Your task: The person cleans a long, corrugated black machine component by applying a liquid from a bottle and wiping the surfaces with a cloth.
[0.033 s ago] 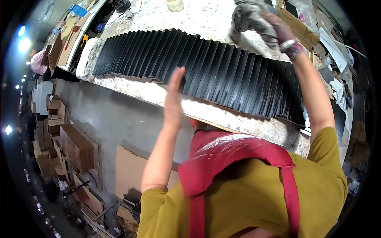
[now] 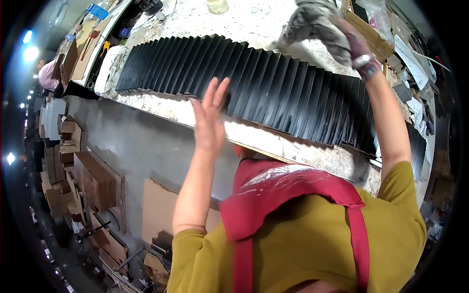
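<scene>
A long row of black, flat strips (image 2: 273, 90) leans overlapping across the white, stained workbench (image 2: 181, 110). My left hand (image 2: 211, 119) is bare, its fingers spread apart, over the near edge of the row and holding nothing; whether it touches the strips I cannot tell. Beyond the row, to the right, my right hand (image 2: 355, 46) is closed on a bunched grey rag (image 2: 317, 31), smeared with pale stains. That hand looks dark and stained or gloved, with a band at the wrist. The rag hangs over the far part of the bench, slightly blurred.
A jar of pale yellowish liquid (image 2: 217, 6) stands at the bench's far side. Cardboard (image 2: 369, 34) and scraps lie at the right end. On the floor at left are stacked brown boards (image 2: 95, 183) and a cardboard sheet (image 2: 159, 210). A person in pink (image 2: 48, 75) is at far left.
My left hand has turned and its fingers have spread. My right hand has shifted slightly right, carrying the rag with it. The strips look unmoved.
</scene>
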Available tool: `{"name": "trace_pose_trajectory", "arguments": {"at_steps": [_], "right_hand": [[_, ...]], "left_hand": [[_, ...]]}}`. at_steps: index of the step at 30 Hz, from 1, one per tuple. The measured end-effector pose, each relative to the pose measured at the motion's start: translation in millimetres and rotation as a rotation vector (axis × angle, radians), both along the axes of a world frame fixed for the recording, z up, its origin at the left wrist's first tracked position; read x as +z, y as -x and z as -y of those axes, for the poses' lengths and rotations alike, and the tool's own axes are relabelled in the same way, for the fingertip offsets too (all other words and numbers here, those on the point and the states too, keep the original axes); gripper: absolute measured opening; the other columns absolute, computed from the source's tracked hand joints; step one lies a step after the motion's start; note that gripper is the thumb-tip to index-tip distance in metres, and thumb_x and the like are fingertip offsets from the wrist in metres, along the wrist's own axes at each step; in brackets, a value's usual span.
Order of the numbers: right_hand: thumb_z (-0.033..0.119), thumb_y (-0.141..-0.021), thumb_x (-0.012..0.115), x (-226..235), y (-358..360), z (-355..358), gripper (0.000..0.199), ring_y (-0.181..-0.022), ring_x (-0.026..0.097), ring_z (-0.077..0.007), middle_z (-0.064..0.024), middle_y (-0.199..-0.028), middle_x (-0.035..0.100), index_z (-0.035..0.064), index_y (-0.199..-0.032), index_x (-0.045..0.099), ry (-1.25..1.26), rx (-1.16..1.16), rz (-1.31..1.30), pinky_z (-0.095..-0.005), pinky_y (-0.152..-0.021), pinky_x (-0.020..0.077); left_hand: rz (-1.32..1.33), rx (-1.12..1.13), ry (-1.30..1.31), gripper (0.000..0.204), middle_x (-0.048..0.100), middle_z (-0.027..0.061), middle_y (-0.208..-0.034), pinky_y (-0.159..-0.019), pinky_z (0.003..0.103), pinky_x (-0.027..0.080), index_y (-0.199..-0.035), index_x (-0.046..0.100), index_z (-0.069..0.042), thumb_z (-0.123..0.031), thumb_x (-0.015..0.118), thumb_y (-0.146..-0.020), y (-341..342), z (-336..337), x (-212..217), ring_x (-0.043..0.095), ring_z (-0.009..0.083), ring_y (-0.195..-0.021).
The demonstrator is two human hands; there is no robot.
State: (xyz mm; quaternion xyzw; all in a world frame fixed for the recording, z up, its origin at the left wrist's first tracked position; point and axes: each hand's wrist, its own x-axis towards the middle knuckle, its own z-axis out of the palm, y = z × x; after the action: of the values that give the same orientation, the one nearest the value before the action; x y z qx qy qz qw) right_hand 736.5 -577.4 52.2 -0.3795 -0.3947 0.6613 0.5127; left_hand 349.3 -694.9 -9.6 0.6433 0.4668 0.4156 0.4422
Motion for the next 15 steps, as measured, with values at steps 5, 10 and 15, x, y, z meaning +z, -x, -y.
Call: {"name": "trace_pose_trajectory", "arguments": {"at_steps": [5, 10, 15], "right_hand": [[0.028, -0.097, 0.054, -11.8, -6.1, 73.5, 0.035, -0.055, 0.057, -0.0155, -0.0114, -0.086, 0.062, 0.0024, -0.122, 0.055, 0.196, -0.106, -0.361, -0.0258, -0.036, 0.04], [0.024, -0.1, 0.044, -40.3, 33.5, 112.0, 0.042, -0.107, 0.063, -0.0287, -0.019, -0.126, 0.059, 0.0032, -0.135, 0.047, 0.092, -0.153, -0.534, -0.0422, -0.093, 0.0522], [0.032, -0.096, 0.052, -26.9, 198.8, 113.0, 0.045, -0.101, 0.064, -0.0236, -0.0123, -0.118, 0.063, -0.0014, -0.126, 0.053, 0.038, -0.284, -0.536, -0.0353, -0.089, 0.0529]], "left_hand": [[0.88, -0.06, 0.529, 0.083, 0.037, 0.0126, -0.152, -0.114, 0.036, 0.023, -0.149, 0.03, -0.006, -0.069, 0.024, -0.095, 10.9, -33.7, 28.3, 0.035, 0.0246, -0.139], [0.696, -0.169, 0.498, 0.076, 0.036, 0.0144, -0.152, -0.108, 0.036, 0.034, -0.149, 0.03, -0.01, -0.065, 0.028, -0.097, 22.2, -72.3, 24.8, 0.038, 0.0251, -0.137], [0.541, -0.397, 0.734, 0.077, 0.055, 0.0102, -0.131, -0.098, 0.039, 0.045, -0.14, 0.042, -0.007, -0.057, 0.064, -0.086, -41.3, -80.3, 53.2, 0.054, 0.0224, -0.118]]}}
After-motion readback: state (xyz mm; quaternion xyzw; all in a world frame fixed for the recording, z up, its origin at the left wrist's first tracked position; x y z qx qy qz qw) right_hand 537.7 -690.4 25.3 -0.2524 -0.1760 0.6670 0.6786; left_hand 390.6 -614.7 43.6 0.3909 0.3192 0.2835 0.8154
